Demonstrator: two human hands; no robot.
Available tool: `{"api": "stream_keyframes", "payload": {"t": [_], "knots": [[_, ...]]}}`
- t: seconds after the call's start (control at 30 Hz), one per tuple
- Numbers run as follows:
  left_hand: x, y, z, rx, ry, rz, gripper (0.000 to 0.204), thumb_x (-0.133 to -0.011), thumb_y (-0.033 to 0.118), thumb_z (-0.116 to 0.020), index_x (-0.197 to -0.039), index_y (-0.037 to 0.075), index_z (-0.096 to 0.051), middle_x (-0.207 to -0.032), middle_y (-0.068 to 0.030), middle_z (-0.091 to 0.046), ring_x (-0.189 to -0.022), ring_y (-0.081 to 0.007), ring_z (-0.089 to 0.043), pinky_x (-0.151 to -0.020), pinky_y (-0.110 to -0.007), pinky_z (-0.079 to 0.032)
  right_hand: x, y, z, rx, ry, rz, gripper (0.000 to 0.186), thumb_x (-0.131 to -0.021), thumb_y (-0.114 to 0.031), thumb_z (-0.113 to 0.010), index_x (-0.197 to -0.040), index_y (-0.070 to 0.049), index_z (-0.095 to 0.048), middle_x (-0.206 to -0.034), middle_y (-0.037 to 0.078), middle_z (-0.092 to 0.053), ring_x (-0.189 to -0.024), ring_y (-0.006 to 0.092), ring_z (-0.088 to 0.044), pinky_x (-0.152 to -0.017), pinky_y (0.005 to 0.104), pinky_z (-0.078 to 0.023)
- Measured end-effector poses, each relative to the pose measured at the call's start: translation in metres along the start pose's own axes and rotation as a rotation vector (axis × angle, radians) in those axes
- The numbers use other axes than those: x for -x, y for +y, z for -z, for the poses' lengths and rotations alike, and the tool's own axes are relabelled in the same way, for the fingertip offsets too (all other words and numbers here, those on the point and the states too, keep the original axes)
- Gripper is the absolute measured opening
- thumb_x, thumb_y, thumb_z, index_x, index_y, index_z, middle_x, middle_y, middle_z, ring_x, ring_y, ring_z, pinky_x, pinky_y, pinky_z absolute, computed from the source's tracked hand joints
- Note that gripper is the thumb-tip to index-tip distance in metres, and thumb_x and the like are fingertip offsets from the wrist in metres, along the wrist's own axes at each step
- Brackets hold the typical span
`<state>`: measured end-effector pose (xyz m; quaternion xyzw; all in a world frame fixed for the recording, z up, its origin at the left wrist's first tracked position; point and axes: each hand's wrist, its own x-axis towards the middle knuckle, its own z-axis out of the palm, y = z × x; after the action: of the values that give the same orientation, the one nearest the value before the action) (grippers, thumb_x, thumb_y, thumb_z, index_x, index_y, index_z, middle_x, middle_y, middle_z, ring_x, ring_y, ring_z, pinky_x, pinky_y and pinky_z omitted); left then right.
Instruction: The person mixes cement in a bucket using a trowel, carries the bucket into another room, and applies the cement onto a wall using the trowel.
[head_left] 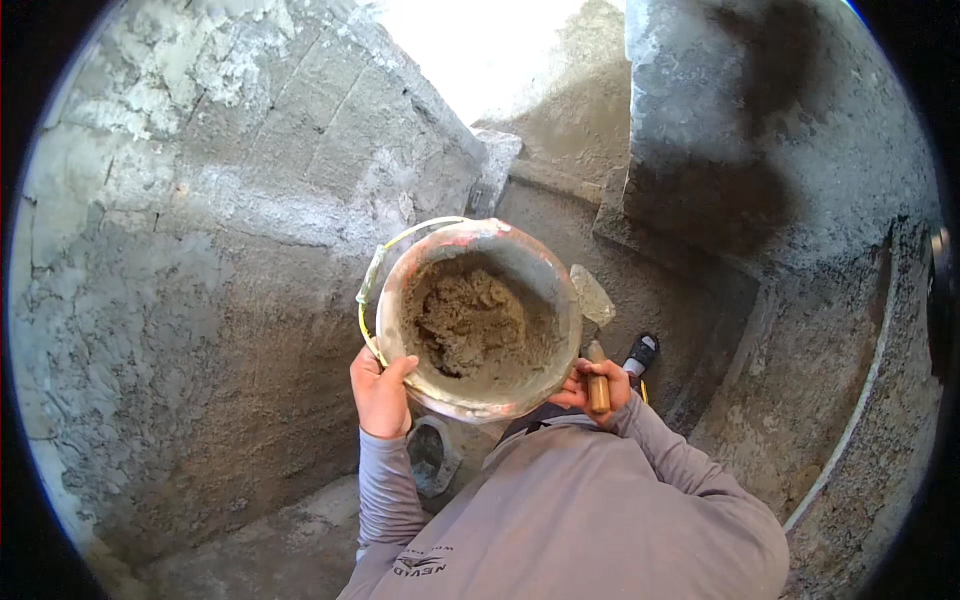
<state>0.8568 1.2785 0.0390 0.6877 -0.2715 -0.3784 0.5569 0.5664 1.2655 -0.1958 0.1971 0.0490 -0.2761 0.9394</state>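
A round bucket (395,300) with a worn, mortar-smeared rim is held up in front of my body. Wet brown-grey mortar (475,320) lies inside it, heaped toward the middle. My left hand (383,395) grips the near left rim, thumb on top. A yellow wire handle (410,232) hangs out over the bucket's left side. At the lower right rim, my right hand (600,388) steadies the bucket, its fingers partly hidden beneath. The same hand clasps the wooden handle of a trowel (599,393); a pale, flat blade-like piece shows beyond it beside the bucket.
A grey container (432,458) stands below my left forearm, partly covered. Rough plastered walls rise at the left (200,300) and right (760,150). My shoe (643,350) is on the floor at the right. Bright light enters at the far end.
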Motion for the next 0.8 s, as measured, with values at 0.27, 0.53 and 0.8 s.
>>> {"api": "stream_keyframes", "payload": {"t": [0.27,0.53,0.8], "knots": [[-0.01,-0.077,-0.045,-0.293,-0.104,-0.098,0.017,-0.075,-0.007,-0.07,-0.09,0.0,-0.067,-0.079,0.0008,-0.064,-0.071,-0.0088,-0.058,-0.066,-0.027,-0.047,0.028,0.015,-0.026,0.152,0.46,0.463,0.028,-0.1,-0.032,-0.064,-0.109,-0.006,-0.059,-0.125,0.013,-0.064,-0.12,0.0269,-0.062,-0.103,0.0477,-0.053],[-0.028,-0.19,-0.08,-0.331,-0.189,0.168,0.021,-0.074,-0.008,-0.062,-0.095,-0.005,-0.068,-0.084,-0.0055,-0.069,-0.07,-0.0151,-0.063,-0.064,-0.031,-0.051,0.044,0.014,0.0,0.222,0.911,0.678,0.028,-0.087,-0.002,-0.072,-0.109,0.003,-0.056,-0.103,0.015,-0.064,-0.089,0.0318,-0.069,-0.083,0.0455,-0.059],[-0.02,-0.16,-0.107,-0.176,-0.201,0.215,0.02,-0.075,-0.007,-0.063,-0.093,-0.004,-0.069,-0.082,-0.0063,-0.069,-0.071,-0.0164,-0.065,-0.063,-0.032,-0.051,0.053,-0.017,-0.065,0.502,1.192,0.822,0.027,-0.071,0.012,-0.073,-0.092,0.004,-0.06,-0.091,0.012,-0.063,-0.082,0.0269,-0.067,-0.074,0.0387,-0.057]]}}
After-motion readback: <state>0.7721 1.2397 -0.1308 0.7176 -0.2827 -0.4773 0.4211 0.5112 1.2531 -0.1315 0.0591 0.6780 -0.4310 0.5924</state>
